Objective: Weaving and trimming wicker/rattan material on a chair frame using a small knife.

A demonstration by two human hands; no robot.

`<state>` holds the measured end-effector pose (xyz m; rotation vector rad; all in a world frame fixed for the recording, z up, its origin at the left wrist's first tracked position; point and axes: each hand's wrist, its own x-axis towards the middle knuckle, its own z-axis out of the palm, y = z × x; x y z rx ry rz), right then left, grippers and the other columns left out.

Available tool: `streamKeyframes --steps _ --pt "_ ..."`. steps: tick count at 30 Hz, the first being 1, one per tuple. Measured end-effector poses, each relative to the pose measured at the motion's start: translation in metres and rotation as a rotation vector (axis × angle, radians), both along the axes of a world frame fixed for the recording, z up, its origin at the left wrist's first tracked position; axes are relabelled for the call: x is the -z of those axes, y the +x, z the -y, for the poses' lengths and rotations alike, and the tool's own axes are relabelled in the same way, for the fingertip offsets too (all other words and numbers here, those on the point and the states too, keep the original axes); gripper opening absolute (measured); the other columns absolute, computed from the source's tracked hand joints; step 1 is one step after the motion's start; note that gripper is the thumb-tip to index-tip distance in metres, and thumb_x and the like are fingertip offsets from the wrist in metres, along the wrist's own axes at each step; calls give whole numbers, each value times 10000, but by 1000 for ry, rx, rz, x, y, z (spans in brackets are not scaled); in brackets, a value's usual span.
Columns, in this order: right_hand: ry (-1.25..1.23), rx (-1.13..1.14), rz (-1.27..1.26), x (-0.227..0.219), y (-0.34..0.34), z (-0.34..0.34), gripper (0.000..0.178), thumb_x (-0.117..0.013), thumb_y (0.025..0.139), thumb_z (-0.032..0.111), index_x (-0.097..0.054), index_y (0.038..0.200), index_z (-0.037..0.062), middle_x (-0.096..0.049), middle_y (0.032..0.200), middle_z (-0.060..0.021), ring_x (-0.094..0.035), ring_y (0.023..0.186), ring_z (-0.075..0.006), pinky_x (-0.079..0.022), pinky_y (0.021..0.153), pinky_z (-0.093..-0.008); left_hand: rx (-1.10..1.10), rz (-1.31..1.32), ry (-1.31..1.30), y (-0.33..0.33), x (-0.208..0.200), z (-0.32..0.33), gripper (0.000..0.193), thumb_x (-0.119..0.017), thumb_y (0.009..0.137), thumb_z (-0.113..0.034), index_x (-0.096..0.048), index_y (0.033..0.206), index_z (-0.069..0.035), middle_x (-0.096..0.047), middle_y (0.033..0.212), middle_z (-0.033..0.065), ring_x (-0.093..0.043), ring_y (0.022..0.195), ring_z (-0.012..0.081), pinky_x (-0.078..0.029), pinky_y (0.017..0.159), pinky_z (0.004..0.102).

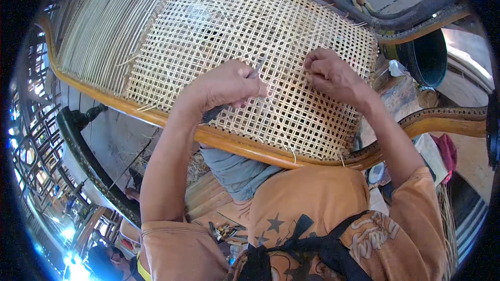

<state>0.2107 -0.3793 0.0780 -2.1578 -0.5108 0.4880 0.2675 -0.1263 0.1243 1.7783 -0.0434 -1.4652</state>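
- Here's the relation that counts: the cane panel lies right beneath both hands, spread out in front of the body and running well off to the left of them.
- Its long axis goes side to side, slanting, the right end nearer the wearer and the left end farther off, out where a stretch of parallel strands has no cross weave.
- Left hand now: it's closed in a fist, clamped on a pointed tool, metal tip out past the thumb side, what looks like a dark handle showing behind at the near rail.
- So the tool's line runs from that near edge up and to the right, tip aimed toward the panel's far edge; whether it touches the weave, I can't tell.
- Over to the right hand: fingers curled in, low over the mesh; can't tell whether the tips meet or pinch a strand.
- Which is nearer what? The right hand is closer to the panel's right end, the left hand closer to the near rail and to the unwoven stretch.
- The two hands stand apart, open squares of mesh between them.
- Down at the near edge, toward its right corner, a loose strand pokes out over the wood.
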Motion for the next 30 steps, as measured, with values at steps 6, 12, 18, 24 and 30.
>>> streamKeyframes --steps 6,12,18,24,30 --pt "-91 10 -273 0 23 5 217 -582 766 180 -527 707 -22 -543 905 -118 -514 862 -239 -429 746 -329 320 142 48 9 3 -17 246 -476 685 -195 -447 554 11 -439 474 67 -382 431 149 -315 424 354" --pt "-188 176 10 -1 12 -21 232 -663 713 192 -516 683 15 -542 856 -138 -503 814 -308 -434 729 -380 452 280 42 1 -18 -49 250 -508 749 -226 -503 664 8 -483 580 154 -486 529 286 -395 519 399" --pt "-185 157 173 11 5 -26 197 -710 695 169 -580 812 78 -561 917 -77 -526 844 -263 -434 740 -372 278 209 111 -16 -45 -93 136 -549 691 -136 -510 686 -6 -511 645 167 -529 630 360 -422 575 418" --pt "-147 147 145 11 9 -22 178 -684 730 184 -585 840 85 -575 899 -68 -544 843 -260 -437 727 -377 136 240 48 -28 -46 -121 123 -563 639 -81 -513 709 7 -508 646 144 -520 602 334 -419 548 371" --pt "5 239 43 17 10 -14 90 -600 795 101 -557 865 63 -575 879 -73 -548 878 -266 -436 775 -367 12 127 98 -40 -49 -126 89 -551 641 -26 -518 705 26 -561 695 149 -541 610 310 -441 581 326"
